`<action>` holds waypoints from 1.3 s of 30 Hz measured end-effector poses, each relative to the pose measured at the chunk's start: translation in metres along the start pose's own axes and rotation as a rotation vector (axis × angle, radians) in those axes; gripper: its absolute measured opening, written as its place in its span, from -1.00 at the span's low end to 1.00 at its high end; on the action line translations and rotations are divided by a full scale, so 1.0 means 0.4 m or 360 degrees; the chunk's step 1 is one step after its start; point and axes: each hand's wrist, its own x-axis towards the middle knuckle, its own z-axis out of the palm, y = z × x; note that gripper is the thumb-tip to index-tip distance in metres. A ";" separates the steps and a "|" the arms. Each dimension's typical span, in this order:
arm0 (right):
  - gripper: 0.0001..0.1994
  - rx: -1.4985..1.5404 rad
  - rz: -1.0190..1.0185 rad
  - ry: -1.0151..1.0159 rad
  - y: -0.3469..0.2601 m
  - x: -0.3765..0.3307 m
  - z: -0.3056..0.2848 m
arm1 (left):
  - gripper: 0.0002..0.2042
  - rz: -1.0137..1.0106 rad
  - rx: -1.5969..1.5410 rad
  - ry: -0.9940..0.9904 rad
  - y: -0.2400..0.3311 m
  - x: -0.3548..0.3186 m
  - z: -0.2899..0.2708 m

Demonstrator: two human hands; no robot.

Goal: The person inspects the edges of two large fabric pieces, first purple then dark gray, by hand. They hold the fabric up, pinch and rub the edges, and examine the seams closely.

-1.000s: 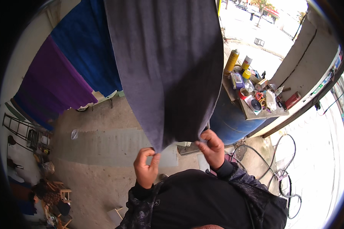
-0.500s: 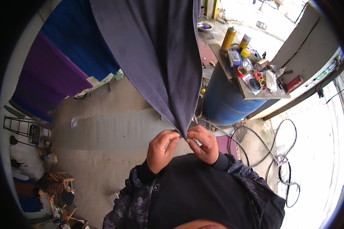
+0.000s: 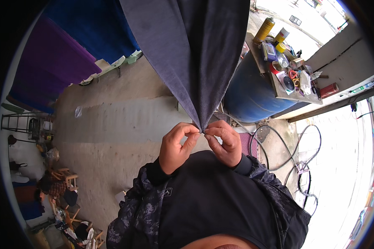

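Observation:
A large dark grey cloth (image 3: 195,54) comes down from the upper edge and narrows to a gathered point in front of my chest. My left hand (image 3: 178,146) pinches this tip between thumb and forefinger. From the other side my right hand (image 3: 225,143) pinches the same tip, its fingertips almost touching the left ones. Both hands are closed on the cloth at one spot. The far end of the cloth lies beyond the picture's upper edge.
At right, a blue barrel (image 3: 251,93) supports a board (image 3: 280,92) crowded with spray cans, tape and scissors. A black hose (image 3: 295,157) coils on the ground. Blue (image 3: 93,29) and purple cloths (image 3: 54,62) hang at left. A person (image 3: 50,189) is at lower left.
The gathered tip and both hands sit a little higher in the picture. The cloth's upper part has shifted right and covers more of the barrel. Both hands keep their pinch.

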 end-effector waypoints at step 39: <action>-0.80 0.0421 0.0207 -0.0386 0.050 0.056 -0.016 | -0.65 0.0031 0.0305 -0.0046 -0.011 0.044 -0.013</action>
